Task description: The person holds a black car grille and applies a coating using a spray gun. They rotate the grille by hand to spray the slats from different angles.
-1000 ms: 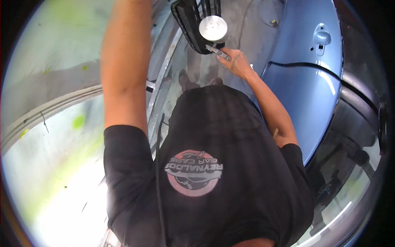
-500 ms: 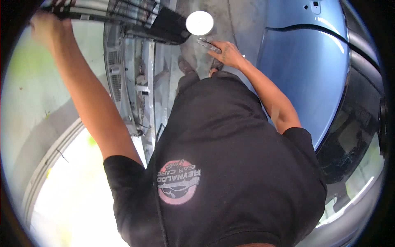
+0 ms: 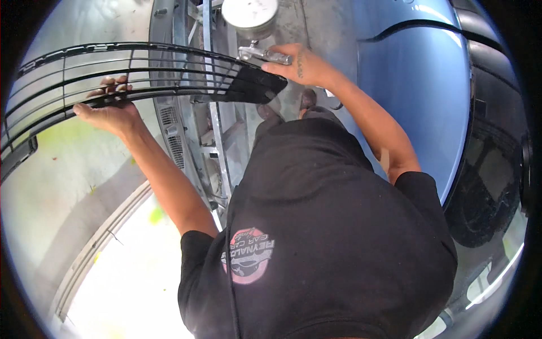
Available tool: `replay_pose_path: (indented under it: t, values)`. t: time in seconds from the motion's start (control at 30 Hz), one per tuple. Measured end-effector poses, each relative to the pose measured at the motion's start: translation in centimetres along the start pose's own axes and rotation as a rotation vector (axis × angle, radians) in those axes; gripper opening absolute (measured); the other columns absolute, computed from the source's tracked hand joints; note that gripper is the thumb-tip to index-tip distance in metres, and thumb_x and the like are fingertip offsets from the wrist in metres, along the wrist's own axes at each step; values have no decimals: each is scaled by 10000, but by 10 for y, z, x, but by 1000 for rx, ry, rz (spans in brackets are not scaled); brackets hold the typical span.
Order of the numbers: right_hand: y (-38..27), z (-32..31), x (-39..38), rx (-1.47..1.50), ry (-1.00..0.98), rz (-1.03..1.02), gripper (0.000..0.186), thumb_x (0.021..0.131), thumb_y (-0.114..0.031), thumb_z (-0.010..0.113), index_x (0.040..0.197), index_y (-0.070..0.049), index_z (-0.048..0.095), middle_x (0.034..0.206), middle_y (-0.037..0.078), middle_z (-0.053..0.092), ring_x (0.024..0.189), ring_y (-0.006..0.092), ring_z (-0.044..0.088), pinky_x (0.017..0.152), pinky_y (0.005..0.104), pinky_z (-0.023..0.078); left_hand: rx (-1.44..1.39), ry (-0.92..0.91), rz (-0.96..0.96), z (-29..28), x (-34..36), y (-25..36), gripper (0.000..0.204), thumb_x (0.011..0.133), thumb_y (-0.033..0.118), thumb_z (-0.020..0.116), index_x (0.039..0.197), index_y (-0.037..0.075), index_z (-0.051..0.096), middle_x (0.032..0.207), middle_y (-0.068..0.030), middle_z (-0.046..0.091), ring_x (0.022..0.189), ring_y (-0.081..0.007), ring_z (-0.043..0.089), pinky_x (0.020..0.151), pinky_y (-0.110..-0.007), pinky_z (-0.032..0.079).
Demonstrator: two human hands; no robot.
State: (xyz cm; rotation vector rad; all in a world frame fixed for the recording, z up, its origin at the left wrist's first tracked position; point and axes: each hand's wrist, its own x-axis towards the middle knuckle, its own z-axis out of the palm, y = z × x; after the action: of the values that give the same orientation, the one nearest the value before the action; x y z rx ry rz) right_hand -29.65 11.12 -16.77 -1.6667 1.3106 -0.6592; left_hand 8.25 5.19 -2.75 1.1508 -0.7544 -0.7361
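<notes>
Hands are busy with two things here. The left hand (image 3: 107, 110) is far out to the left, and its fingers are curled tight around a bar of a long black plastic grille (image 3: 141, 73). The grille is a car part with thin bars and gaps between them. It curves across the far left of the scene, held up off the ground. Holding it by a bar near the middle looks like a good way to keep such a long, bendy piece level.

The right hand (image 3: 299, 65) is far ahead, just to the right of the grille's pointed end. It is closed around the handle of a metal spray gun (image 3: 262, 55). A round silver cup (image 3: 249, 16) sits on top of the gun. The gun's front end points left, toward the end of the grille, so the two things are close together.

The person wears a black shirt (image 3: 327, 237) with a round picture on it.

To the right is a shiny blue car (image 3: 418, 85) with a dark wheel (image 3: 485, 192) lower down. Past the hands, a grey metal ladder (image 3: 217, 141) lies across the ground. The ground is pale concrete (image 3: 68, 186) with some green and yellow marks on it. Bright light falls on the near left part of the floor. It looks like a car workshop.
</notes>
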Motion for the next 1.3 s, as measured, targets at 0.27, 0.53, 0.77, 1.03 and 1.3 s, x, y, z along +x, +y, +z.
replay_pose_path:
  t: [0.27, 0.53, 0.77, 1.03, 1.3]
  values:
    - [-8, -7, 7, -61, -105, -71, 687, 901, -516, 713, 1321, 25, 652, 978, 252, 738, 924, 342, 716, 842, 428, 537, 17, -106, -70, -14, -9, -7, 883, 796, 947, 449, 881, 72, 534, 815, -157, 657, 705, -346, 666, 548, -409, 514]
    - [-65, -16, 19, -76, -144, -119, 670, 915, -460, 740, 1330, 55, 635, 857, 225, 713, 792, 257, 679, 776, 381, 532, -26, -277, -43, -18, -16, -22, 992, 734, 944, 550, 849, -38, 638, 738, -163, 658, 641, -319, 693, 496, -376, 543]
    - [-74, -3, 26, -29, -112, -204, 627, 927, -436, 741, 1343, 22, 640, 903, 223, 722, 837, 258, 688, 807, 373, 529, 13, -300, -35, -19, -37, -30, 1004, 711, 962, 552, 898, -22, 626, 765, -153, 659, 648, -306, 694, 493, -367, 528]
    - [1, 29, 30, -112, -157, -247, 585, 924, -419, 726, 1307, 20, 662, 989, 263, 735, 917, 343, 718, 843, 403, 538, 79, -227, 14, -3, -43, -20, 1031, 706, 1013, 454, 824, 3, 623, 684, -153, 635, 643, -296, 674, 500, -342, 484]
    - [45, 37, 26, -189, -338, -77, 613, 920, -465, 690, 1318, 0, 663, 1124, 282, 713, 1093, 416, 675, 967, 458, 520, 48, -144, -34, -23, -28, -29, 1038, 703, 1042, 362, 821, 47, 634, 677, -153, 650, 643, -339, 686, 490, -372, 496]
